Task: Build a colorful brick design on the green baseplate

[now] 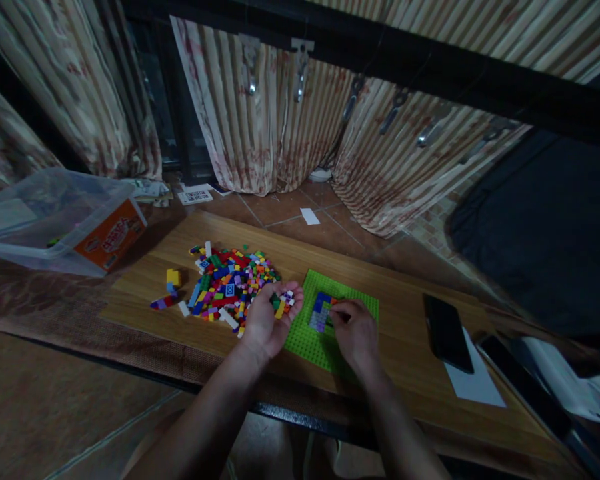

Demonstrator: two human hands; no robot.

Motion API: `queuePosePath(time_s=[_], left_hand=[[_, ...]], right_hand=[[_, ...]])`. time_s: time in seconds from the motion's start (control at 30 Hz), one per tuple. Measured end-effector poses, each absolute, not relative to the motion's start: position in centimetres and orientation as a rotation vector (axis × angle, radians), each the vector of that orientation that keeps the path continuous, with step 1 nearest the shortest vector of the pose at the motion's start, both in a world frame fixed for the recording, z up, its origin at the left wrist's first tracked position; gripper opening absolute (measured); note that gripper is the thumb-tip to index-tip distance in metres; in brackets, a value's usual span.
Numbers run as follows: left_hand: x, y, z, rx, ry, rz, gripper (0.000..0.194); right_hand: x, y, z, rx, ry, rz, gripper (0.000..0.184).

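Note:
My left hand point(270, 320) is turned palm up and cupped, with several small toy bricks point(281, 307) of mixed colours lying in it. It is held between the brick pile point(230, 287) and the green baseplate point(305, 343). Over the baseplate, my right hand point(355, 333) has its thumb and fingers pinched together beside a block of blue, clear and purple bricks point(320, 310) fixed on the studs. Whatever sits between those fingertips is too small and dark to make out. The hand hides the baseplate's right part.
The wooden board point(400, 347) carries everything. Left are a few joined bricks point(173, 280) and a clear plastic bin point(65, 220) with an orange label. Right are a black phone point(447, 333) and white paper point(475, 380). Striped curtains point(280, 127) hang behind.

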State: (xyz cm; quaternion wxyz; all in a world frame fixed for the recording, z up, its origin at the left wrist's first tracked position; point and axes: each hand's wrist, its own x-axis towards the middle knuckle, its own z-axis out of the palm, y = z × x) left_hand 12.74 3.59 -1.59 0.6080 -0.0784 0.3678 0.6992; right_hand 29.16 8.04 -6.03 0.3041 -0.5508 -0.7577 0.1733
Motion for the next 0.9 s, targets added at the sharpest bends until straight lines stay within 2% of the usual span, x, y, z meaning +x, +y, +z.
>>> queuePosePath(time_s=[0.3, 0.53, 0.9], left_hand=[[12.8, 3.6, -1.4, -0.170, 0.868, 1.585, 0.021], [13.0, 3.3, -1.0, -0.111, 0.792, 1.493, 0.026], [13.9, 3.5, -1.2, -0.112, 0.718, 1.415, 0.027]], right_hand=[[29.3, 9.0, -6.4, -1.567, -1.810, 0.682, 0.010], [29.3, 9.4, -6.6, -1.583, -1.811, 0.708, 0.010], [27.8, 5.7, -2.8, -1.154, -1.889, 0.781, 0.017]])
